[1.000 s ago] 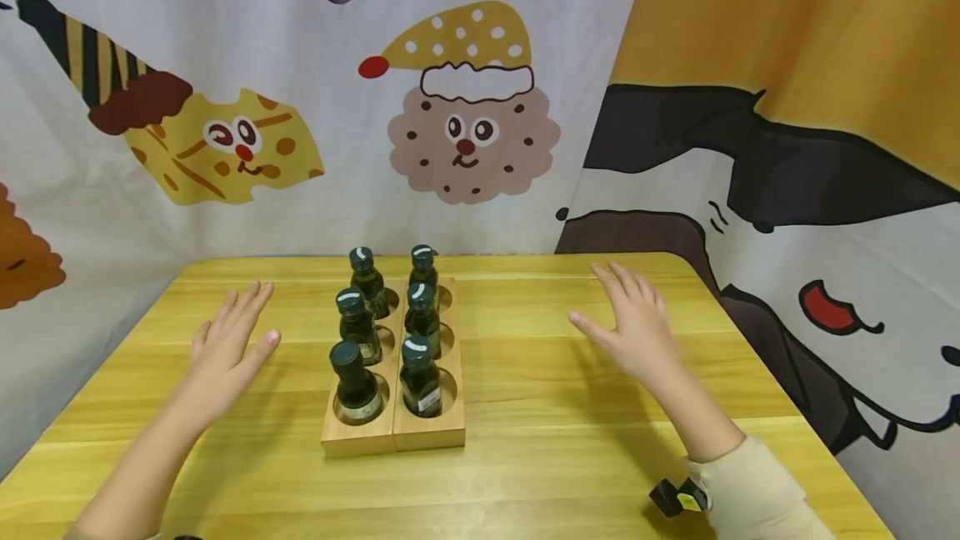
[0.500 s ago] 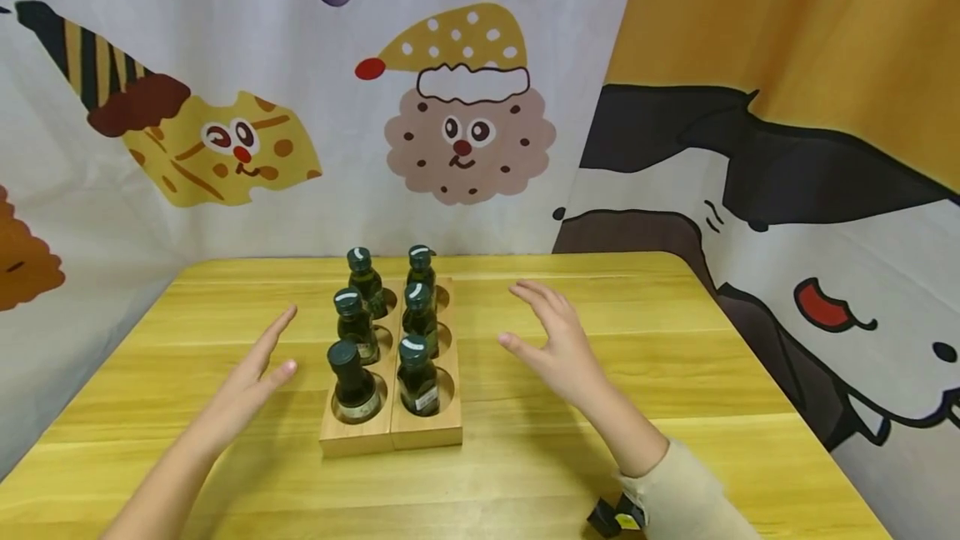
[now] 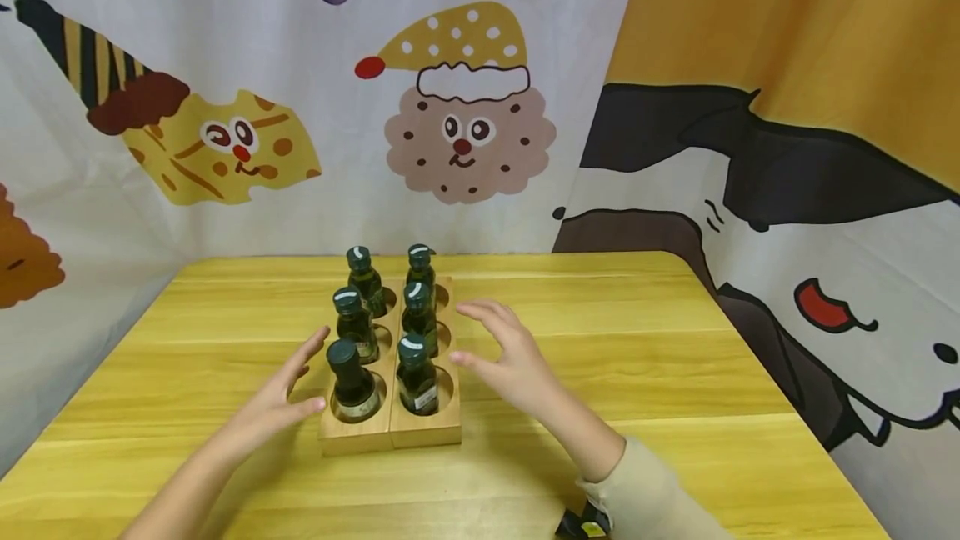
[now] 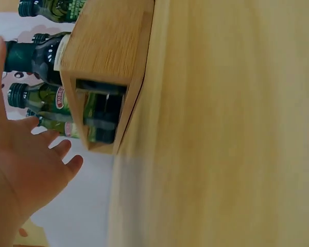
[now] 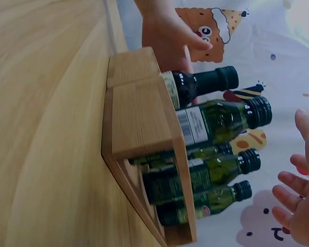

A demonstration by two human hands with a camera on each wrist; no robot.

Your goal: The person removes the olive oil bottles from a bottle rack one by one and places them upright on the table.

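Note:
A two-part wooden rack (image 3: 427, 436) stands left of the table's middle in the head view, with several small dark green bottles upright in its round holes. The front left bottle (image 3: 347, 365) has a tall dark neck; the front right bottle (image 3: 417, 382) carries a white barcode label (image 5: 194, 125). Beside the rack's left side my left hand (image 3: 273, 407) has its fingers spread, fingertips close to the front left bottles. On the other side my right hand (image 3: 513, 357) reaches in, thumb and fingers apart at the rack's right edge. Both palms hold nothing.
The light wooden table (image 3: 637, 448) runs back to a cloth backdrop (image 3: 277, 48) printed with cartoon figures. A small black device (image 3: 583, 521) sits at the right sleeve cuff (image 3: 622, 482). Openings in the rack's side (image 4: 113, 46) show the bottles' lower parts.
Both hands have moved inward to the rack, the right from far over on the right side, the left from the left. The rack and bottles stay in place.

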